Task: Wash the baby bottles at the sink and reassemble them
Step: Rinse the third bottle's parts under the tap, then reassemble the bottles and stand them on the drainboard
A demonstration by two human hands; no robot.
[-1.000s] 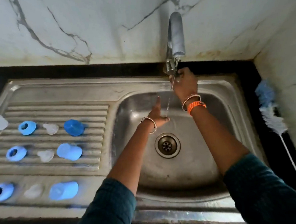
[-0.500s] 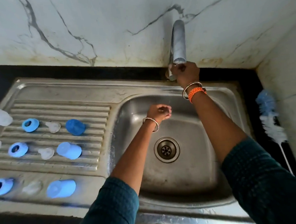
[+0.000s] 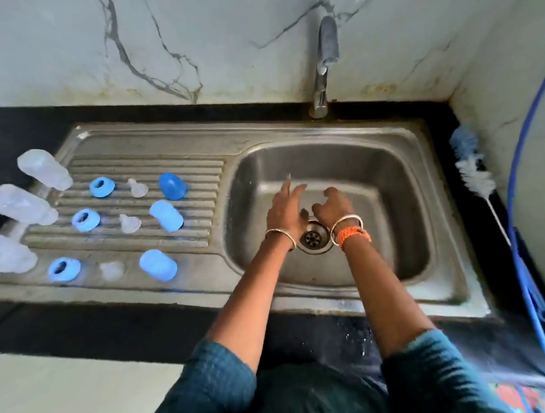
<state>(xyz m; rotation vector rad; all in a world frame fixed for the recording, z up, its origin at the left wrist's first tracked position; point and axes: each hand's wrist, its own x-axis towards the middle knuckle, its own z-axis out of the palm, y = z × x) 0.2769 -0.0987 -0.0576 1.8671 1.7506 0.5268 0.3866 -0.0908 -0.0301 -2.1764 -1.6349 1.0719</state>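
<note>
Both hands hover empty over the sink basin (image 3: 390, 167): left hand (image 3: 285, 210) fingers straight, right hand (image 3: 335, 206) loosely curled; bottle parts lie on the drainboard (image 3: 141, 169).

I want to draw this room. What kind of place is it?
Probably a home kitchen: a stainless steel sink with a ribbed drainboard, a chrome tap against marble-patterned wall, and clear plastic baby bottles laid out.

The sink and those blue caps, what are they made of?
The sink looks like steel: grey, dull-shiny, with pressed ridges on its draining side. The blue caps look like plastic: smooth, evenly coloured, with rounded moulded shapes. The blur makes their finish hard to judge.
</note>
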